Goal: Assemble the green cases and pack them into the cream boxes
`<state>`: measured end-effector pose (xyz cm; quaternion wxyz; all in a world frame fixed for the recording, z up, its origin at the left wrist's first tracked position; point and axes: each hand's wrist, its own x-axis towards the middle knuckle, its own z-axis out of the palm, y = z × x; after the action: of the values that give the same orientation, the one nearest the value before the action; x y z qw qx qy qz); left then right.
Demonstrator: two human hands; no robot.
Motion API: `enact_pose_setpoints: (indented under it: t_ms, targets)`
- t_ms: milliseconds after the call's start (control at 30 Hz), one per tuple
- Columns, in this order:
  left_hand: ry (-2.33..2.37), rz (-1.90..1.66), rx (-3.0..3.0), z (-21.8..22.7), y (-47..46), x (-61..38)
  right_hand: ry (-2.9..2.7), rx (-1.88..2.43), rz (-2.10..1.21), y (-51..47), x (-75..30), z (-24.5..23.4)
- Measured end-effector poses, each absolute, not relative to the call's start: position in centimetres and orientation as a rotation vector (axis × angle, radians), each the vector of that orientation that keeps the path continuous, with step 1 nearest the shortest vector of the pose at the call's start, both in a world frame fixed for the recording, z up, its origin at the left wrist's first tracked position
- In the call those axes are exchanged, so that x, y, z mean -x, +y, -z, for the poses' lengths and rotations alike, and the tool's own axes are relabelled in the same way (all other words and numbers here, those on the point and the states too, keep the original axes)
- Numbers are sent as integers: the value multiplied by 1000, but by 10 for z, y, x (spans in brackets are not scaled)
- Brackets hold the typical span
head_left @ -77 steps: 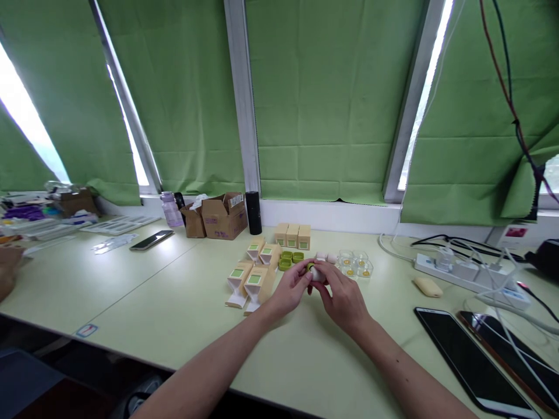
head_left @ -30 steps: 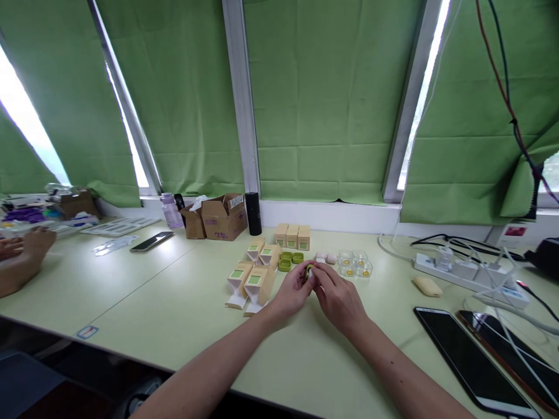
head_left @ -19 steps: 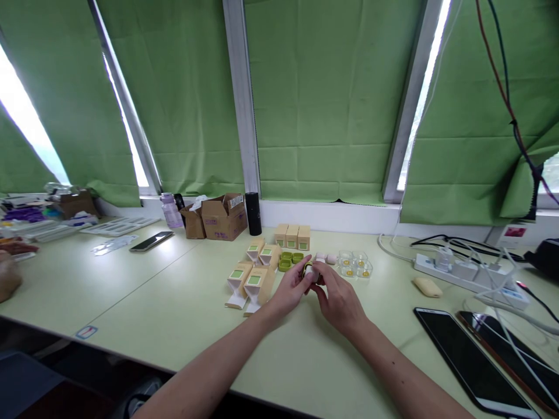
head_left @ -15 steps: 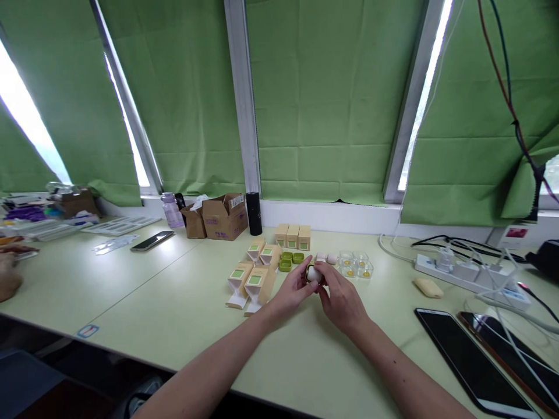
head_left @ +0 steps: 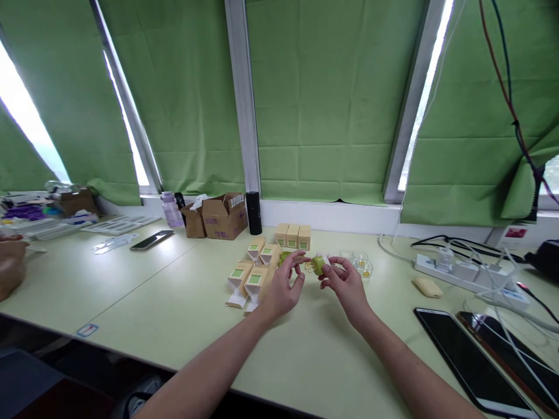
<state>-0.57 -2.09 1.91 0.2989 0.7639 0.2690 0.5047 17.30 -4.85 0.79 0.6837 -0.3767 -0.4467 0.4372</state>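
Note:
My right hand (head_left: 345, 286) pinches a small green box-like case (head_left: 318, 265) with a white part showing beside the fingertips. My left hand (head_left: 286, 285) is just left of it, thumb and fingers apart, holding nothing I can see. Small gold-coloured pieces (head_left: 309, 267) show between the hands; I cannot make out what they are attached to. Behind my left fingers, a green cup (head_left: 285, 255) is partly hidden. Several opened tan cartons (head_left: 239, 276) with green labels stand by my left hand. Clear round cups with gold centres (head_left: 361, 263) lie beyond my right hand.
Three closed tan cartons (head_left: 292, 235) stand at the back. Cardboard boxes (head_left: 225, 218) and a black cylinder (head_left: 253, 213) are further left. A power strip (head_left: 471, 276), a beige case (head_left: 428, 287) and phones (head_left: 469, 355) lie right. Another person's hand (head_left: 12, 265) is at far left.
Both hands were together around a white round thing in a dark-rimmed holder. The left hand has come away and opened; the right has lifted slightly, holding the green case.

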Motion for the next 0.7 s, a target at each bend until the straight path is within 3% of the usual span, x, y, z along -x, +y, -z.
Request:
enact_pose_setpoints:
  t_ms: [300, 700]
  targets:
    - [663, -1362, -2442, -17, -21, 2, -858, 735, -1338, -49, -171, -9]
    - [696, -1385, -2282, -10, -12, -1, -891, 843, -1300, -50, -174, -2]
